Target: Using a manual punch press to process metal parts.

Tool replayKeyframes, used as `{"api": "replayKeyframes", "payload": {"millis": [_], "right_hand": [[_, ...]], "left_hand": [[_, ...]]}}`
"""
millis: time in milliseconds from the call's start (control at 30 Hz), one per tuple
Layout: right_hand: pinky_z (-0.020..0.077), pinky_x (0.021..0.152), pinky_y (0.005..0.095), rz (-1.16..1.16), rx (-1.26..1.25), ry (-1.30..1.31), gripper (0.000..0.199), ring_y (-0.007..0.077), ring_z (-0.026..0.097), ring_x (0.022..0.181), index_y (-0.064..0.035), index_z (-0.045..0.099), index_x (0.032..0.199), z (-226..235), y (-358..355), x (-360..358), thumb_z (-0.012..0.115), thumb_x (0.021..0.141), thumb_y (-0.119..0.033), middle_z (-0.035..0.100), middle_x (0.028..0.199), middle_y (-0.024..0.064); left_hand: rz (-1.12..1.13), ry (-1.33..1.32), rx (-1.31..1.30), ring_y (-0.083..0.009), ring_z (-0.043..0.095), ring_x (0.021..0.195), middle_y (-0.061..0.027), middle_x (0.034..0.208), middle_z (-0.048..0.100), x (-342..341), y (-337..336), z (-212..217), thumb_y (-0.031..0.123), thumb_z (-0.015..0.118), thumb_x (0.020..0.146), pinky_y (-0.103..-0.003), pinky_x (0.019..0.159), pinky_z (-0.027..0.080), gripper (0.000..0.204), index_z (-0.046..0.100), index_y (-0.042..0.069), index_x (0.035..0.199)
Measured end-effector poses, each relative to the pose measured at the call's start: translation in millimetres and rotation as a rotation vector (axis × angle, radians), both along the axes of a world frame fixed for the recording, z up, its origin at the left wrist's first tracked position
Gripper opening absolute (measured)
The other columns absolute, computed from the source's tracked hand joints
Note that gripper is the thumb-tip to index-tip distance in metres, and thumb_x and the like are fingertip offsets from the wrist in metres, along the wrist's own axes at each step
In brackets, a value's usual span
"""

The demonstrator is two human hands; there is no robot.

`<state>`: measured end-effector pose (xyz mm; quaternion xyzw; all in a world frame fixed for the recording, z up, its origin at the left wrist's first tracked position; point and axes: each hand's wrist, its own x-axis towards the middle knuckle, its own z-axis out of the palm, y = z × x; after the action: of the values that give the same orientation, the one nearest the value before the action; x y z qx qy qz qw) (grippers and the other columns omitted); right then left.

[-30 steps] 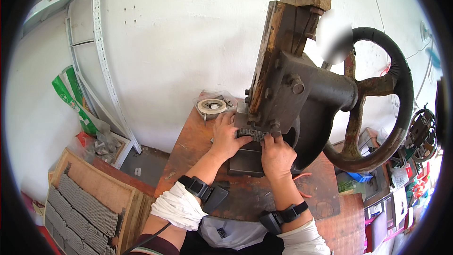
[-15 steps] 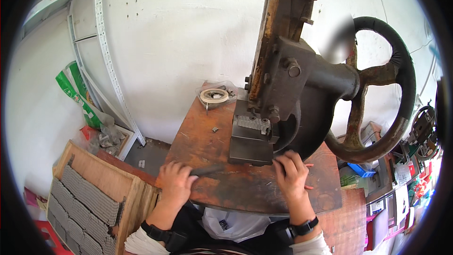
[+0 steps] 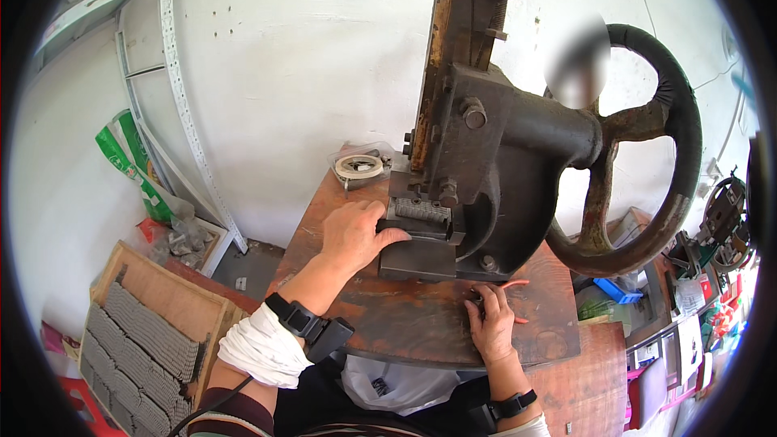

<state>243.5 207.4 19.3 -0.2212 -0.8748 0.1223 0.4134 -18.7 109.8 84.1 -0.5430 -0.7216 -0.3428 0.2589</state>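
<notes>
My left hand (image 3: 354,235) reaches to the die block of a hand press, its thumb and fingers closed on a dark flat metal bar (image 3: 417,231). The bar lies across the front of the block, before a ridged grey metal piece (image 3: 422,210) under the ram. Below the block, my right hand (image 3: 492,324) rests low over the wooden table (image 3: 421,320) with curled fingers. Orange-handled pliers (image 3: 518,283) lie beside and partly beneath it. What its fingertips hold, if anything, is hidden.
The iron press (image 3: 486,137) with its large handwheel (image 3: 688,154) stands at the right. A clear plastic box holding a tape roll (image 3: 358,166) sits at the table's back left. At lower left, a wooden tray (image 3: 218,307) carries rows of ridged grey pieces (image 3: 137,356).
My left hand has moved up and right from the table's left side to the press block, carrying the dark bar. My right hand has dropped slightly away from the block. The view has shifted.
</notes>
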Motion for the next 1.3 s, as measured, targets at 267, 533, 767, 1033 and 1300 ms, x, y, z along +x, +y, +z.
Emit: {"api": "replayKeyframes", "payload": {"millis": [267, 533, 767, 1033, 1300], "right_hand": [[0.052, 0.071, 0.0397, -0.004, -0.009, -0.051, 0.031, 0.0362, 0.061, 0.085, -0.0027, 0.056, 0.106, 0, 1, -2, 0.068, 0.077, -0.007, 0.059, 0.1, 0.0158], [0.0515, 0.068, 0.0386, 0.034, 0.05, -0.084, 0.023, 0.0347, 0.061, 0.081, -0.002, 0.059, 0.098, -1, 1, -3, 0.068, 0.077, -0.007, 0.059, 0.094, 0.0144], [0.0485, 0.075, 0.0397, 0.088, 0.296, 0.122, 0.023, 0.0312, 0.06, 0.084, -0.0043, 0.064, 0.093, 71, -11, 26, 0.068, 0.071, 0.001, 0.061, 0.093, 0.0122], [0.0505, 0.073, 0.0238, -0.348, 0.185, 0.22, 0.049, 0.0153, 0.062, 0.081, 0.002, 0.054, 0.124, 372, 108, 66, 0.062, 0.088, -0.031, 0.063, 0.101, 0.0114], [0.0536, 0.063, 0.0236, -0.038, -0.519, 0.129, 0.035, 0.0112, 0.061, 0.078, 0.0008, 0.056, 0.109, 396, 132, 56, 0.066, 0.085, -0.024, 0.061, 0.091, 0.0062]], "left_hand": [[0.179, -0.122, -0.189, -0.029, 0.053, 0.104, -0.009, 0.105, 0.06, 14, 19, 2, 0.047, 0.067, 0.077, -0.049, 0.08, 0.043, 0.046, 0.066, 0.007, 0.1], [0.217, -0.444, -0.43, -0.0329, 0.027, 0.133, -0.0143, 0.14, 0.038, 20, 24, 18, 0.051, 0.059, 0.084, -0.068, 0.093, 0.029, 0.053, 0.058, 0.014, 0.122], [0.342, -0.441, -0.312, -0.0335, 0.031, 0.129, -0.0136, 0.139, 0.038, 27, 27, 6, 0.054, 0.067, 0.075, -0.064, 0.093, 0.029, 0.065, 0.056, 0.012, 0.124], [0.453, -0.555, -0.042, -0.0273, 0.037, 0.124, -0.0092, 0.126, 0.048, 31, 31, -3, 0.051, 0.08, 0.059, -0.053, 0.095, 0.029, 0.089, 0.046, 0.004, 0.126], [0.447, -0.633, -0.005, -0.0287, 0.036, 0.124, -0.0107, 0.128, 0.048, 32, 31, 0, 0.048, 0.083, 0.058, -0.052, 0.096, 0.028, 0.096, 0.039, 0.004, 0.131]]}}
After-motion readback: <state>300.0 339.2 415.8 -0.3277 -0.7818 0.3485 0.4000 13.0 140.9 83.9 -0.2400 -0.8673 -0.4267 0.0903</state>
